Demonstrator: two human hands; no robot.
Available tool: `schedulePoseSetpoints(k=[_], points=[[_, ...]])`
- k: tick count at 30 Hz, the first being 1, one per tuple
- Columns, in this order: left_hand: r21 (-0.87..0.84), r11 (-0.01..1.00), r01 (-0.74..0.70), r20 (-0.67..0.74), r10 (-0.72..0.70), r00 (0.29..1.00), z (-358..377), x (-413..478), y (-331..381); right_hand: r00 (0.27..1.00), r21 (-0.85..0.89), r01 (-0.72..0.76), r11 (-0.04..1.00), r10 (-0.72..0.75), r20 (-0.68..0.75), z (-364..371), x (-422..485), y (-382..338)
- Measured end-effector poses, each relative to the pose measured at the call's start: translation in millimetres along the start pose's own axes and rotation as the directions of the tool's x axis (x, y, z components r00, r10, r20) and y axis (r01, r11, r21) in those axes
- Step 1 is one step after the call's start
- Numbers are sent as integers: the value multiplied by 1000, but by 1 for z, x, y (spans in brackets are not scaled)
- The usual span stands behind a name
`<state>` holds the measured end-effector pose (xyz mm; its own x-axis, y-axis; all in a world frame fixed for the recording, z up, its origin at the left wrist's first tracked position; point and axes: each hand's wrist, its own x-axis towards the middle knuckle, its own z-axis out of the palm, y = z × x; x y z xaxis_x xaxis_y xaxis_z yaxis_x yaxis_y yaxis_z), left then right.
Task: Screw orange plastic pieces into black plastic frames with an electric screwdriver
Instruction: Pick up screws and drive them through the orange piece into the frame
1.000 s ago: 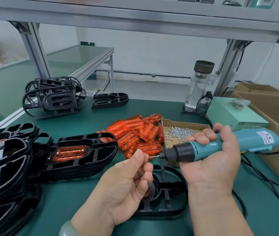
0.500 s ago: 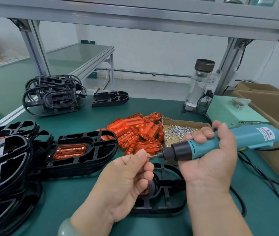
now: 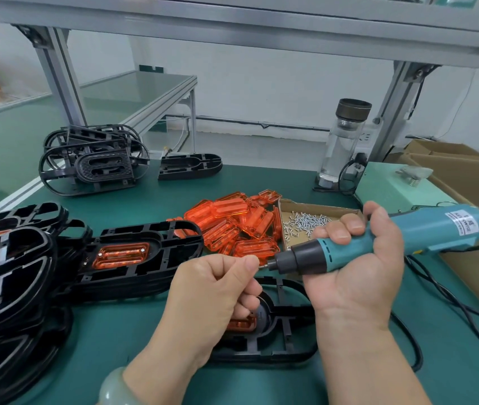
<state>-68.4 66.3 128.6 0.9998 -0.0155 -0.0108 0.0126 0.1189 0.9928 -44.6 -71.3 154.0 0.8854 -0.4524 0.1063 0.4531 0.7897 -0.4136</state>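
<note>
My right hand (image 3: 358, 267) grips the teal electric screwdriver (image 3: 384, 241), held level with its black nose pointing left. My left hand (image 3: 215, 290) pinches a small screw against the bit tip (image 3: 263, 266). Under both hands a black plastic frame (image 3: 279, 331) lies flat on the green mat, with an orange piece (image 3: 241, 324) partly showing inside it. A pile of loose orange pieces (image 3: 232, 226) lies behind. Left of it, a frame with an orange piece fitted (image 3: 121, 254) tops a stack.
A cardboard tray of screws (image 3: 305, 220) sits behind the screwdriver. More stacked black frames (image 3: 7, 273) fill the left edge, and others (image 3: 92, 162) stand at the back left. A glass bottle (image 3: 343, 141), a green power box (image 3: 393, 185) and cardboard boxes (image 3: 466, 182) are at the right. Cables (image 3: 451, 302) trail over the mat.
The screwdriver has tilted closer to level and shifted slightly left. My left thumb and finger have closed in on the bit tip.
</note>
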Motion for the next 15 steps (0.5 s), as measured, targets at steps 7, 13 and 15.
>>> schedulePoseSetpoints(k=[7,13,15], points=[[-100,995,-3,36,6,999,1,-3,1,999,10,-4,1000,5,-33,-2,3,-3],[-139,990,31,45,-25,999,-8,-5,2,998,24,-9,1000,10,-57,-4,6,-5],[-102,995,17,29,-14,999,-8,-3,1,998,24,-13,1000,14,-59,-4,6,-4]])
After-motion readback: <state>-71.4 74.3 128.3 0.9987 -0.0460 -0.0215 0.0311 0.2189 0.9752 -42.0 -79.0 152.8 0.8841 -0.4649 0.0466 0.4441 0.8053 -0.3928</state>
